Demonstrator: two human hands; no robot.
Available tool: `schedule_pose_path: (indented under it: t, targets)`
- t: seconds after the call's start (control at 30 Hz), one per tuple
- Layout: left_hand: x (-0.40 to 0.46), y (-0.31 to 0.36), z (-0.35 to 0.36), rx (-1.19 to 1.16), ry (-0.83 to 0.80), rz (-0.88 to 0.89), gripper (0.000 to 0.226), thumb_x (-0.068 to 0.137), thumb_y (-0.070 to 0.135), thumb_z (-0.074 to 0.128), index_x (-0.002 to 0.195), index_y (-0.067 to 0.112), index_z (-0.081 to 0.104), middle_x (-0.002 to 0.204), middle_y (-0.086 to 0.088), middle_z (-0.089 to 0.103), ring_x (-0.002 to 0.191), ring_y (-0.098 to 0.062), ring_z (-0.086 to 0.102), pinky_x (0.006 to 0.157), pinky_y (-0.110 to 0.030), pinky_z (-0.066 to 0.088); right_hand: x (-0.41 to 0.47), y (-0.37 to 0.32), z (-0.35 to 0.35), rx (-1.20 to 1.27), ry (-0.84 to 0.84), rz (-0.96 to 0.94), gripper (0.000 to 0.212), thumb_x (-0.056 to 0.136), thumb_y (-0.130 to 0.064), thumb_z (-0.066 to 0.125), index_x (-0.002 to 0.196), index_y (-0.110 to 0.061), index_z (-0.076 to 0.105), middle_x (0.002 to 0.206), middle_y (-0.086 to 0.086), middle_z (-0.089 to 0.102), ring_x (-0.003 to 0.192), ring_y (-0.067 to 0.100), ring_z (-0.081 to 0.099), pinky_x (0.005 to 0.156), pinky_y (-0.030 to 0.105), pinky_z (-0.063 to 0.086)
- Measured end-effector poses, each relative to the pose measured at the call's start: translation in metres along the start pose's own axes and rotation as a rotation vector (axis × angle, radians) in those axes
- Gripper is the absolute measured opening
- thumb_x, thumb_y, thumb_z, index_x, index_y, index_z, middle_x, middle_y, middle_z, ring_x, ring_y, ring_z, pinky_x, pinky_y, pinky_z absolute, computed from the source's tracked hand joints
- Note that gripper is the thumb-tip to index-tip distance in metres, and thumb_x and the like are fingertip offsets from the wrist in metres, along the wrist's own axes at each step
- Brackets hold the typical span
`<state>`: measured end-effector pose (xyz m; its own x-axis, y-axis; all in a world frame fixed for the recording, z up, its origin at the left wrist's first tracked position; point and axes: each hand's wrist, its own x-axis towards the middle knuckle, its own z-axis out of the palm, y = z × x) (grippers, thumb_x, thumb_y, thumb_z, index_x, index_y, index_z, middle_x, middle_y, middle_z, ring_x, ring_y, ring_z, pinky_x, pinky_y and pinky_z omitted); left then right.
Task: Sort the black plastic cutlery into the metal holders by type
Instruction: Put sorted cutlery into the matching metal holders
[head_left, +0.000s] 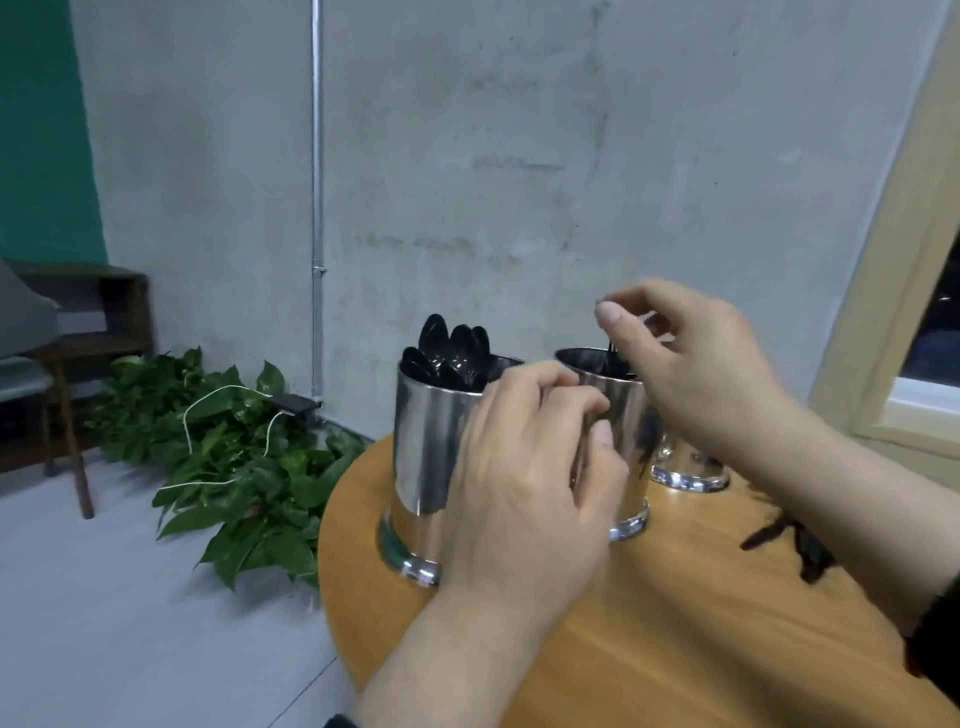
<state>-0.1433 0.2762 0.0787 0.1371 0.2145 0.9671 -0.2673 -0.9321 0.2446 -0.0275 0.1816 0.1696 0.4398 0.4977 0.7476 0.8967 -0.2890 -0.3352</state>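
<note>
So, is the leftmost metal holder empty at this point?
No, the leftmost metal holder is packed with black spoons, their bowls sticking up above its rim.

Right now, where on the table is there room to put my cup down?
Bare wood lies near the front edge of the table, between the two forearms. It is crowded around the metal holders and by the loose cutlery on the right.

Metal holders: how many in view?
3. Spoon-filled holder at left; middle holder, gripped by left hand; third holder behind right hand, mostly hidden.
</note>
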Motion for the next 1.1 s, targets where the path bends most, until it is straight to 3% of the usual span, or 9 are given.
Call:
schedule_pose_path:
  t: [0.07, 0.13, 0.23, 0.4, 0.67, 0.83, 0.97, 1.03, 1.1]
  targets:
    - [-0.004, 0.022, 0.019, -0.093, -0.095, 0.024, 0.020, 0.095, 0.020, 0.054, 0.099, 0.009, 0.069, 0.106, -0.001, 0.063, 0.101, -0.018, 0.061, 0.087, -0.035, 0.051, -0.048, 0.030, -0.039, -0.076, -0.003, -0.005, 0.024, 0.096, -0.048, 0.050, 0.095, -0.033, 0.068, 0.084, -0.013, 0.068, 0.078, 0.002, 0.060, 0.066, 0.028, 0.049]
    - [-0.008, 0.044, 0.038, -0.193, -0.256, -0.016, 0.024, 0.097, 0.028, 0.049, 0.105, 0.014, 0.067, 0.106, 0.005, 0.062, 0.099, -0.015, 0.062, 0.084, -0.038, 0.052, -0.100, 0.067, -0.083, -0.201, -0.024, 0.021, 0.017, 0.098, -0.039, 0.053, 0.091, -0.033, 0.068, 0.083, -0.015, 0.066, 0.077, 0.002, 0.061, 0.067, 0.018, 0.045]
    - [-0.011, 0.078, 0.075, -0.183, -0.622, -0.109, 0.027, 0.101, 0.040, 0.046, 0.118, 0.026, 0.061, 0.115, 0.014, 0.059, 0.106, -0.012, 0.059, 0.089, -0.040, 0.052, -0.172, 0.125, -0.149, -0.348, 0.059, 0.177, 0.016, 0.098, -0.025, 0.059, 0.084, -0.031, 0.064, 0.076, -0.016, 0.063, 0.077, 0.002, 0.060, 0.067, 0.011, 0.040]
    - [-0.032, 0.123, 0.150, -0.082, -1.043, -0.084, 0.039, 0.104, 0.049, 0.046, 0.139, 0.033, 0.049, 0.133, 0.011, 0.053, 0.122, -0.016, 0.053, 0.100, -0.038, 0.046, -0.245, 0.181, -0.209, -0.404, 0.068, 0.351, 0.019, 0.102, -0.049, 0.046, 0.091, -0.043, 0.060, 0.100, -0.026, 0.063, 0.094, -0.001, 0.061, 0.076, 0.008, 0.041]
    - [-0.067, 0.150, 0.231, -0.096, -1.225, -0.111, 0.079, 0.092, 0.073, 0.049, 0.158, 0.034, 0.029, 0.164, 0.011, 0.025, 0.150, -0.013, 0.026, 0.121, -0.040, 0.030, -0.250, 0.216, -0.206, -0.385, -0.076, 0.299, 0.035, 0.094, -0.049, 0.045, 0.106, -0.025, 0.068, 0.106, -0.015, 0.062, 0.102, 0.003, 0.056, 0.091, 0.023, 0.043]
    - [-0.078, 0.158, 0.246, -0.099, -1.259, -0.079, 0.068, 0.094, 0.074, 0.039, 0.150, 0.035, 0.043, 0.156, 0.017, 0.037, 0.142, -0.009, 0.039, 0.114, -0.041, 0.038, -0.246, 0.240, -0.210, -0.433, -0.105, 0.313, 0.040, 0.096, -0.050, 0.046, 0.117, -0.024, 0.068, 0.120, -0.013, 0.057, 0.117, 0.009, 0.052, 0.102, 0.036, 0.042]
    - [-0.073, 0.165, 0.257, -0.164, -1.096, -0.099, 0.060, 0.094, 0.070, 0.041, 0.144, 0.037, 0.046, 0.144, 0.017, 0.047, 0.133, -0.006, 0.044, 0.111, -0.039, 0.039, -0.239, 0.261, -0.207, -0.443, -0.140, 0.379, 0.054, 0.098, -0.062, 0.036, 0.133, -0.027, 0.059, 0.135, -0.010, 0.053, 0.129, 0.012, 0.047, 0.108, 0.047, 0.040]
    - [-0.069, 0.166, 0.267, -0.197, -1.098, -0.099, 0.065, 0.094, 0.071, 0.039, 0.150, 0.040, 0.037, 0.154, 0.015, 0.040, 0.141, -0.008, 0.037, 0.117, -0.043, 0.034, -0.235, 0.271, -0.205, -0.448, -0.191, 0.416, 0.065, 0.095, -0.069, 0.026, 0.144, -0.033, 0.049, 0.147, -0.009, 0.046, 0.139, 0.013, 0.040, 0.114, 0.049, 0.035]
    - [-0.069, 0.165, 0.277, -0.143, -1.237, -0.034, 0.070, 0.094, 0.074, 0.034, 0.157, 0.043, 0.028, 0.166, 0.014, 0.023, 0.152, -0.012, 0.024, 0.124, -0.046, 0.023, -0.233, 0.278, -0.202, -0.449, -0.266, 0.448, 0.068, 0.095, -0.072, 0.020, 0.150, -0.037, 0.040, 0.156, -0.009, 0.039, 0.146, 0.013, 0.032, 0.117, 0.049, 0.031]
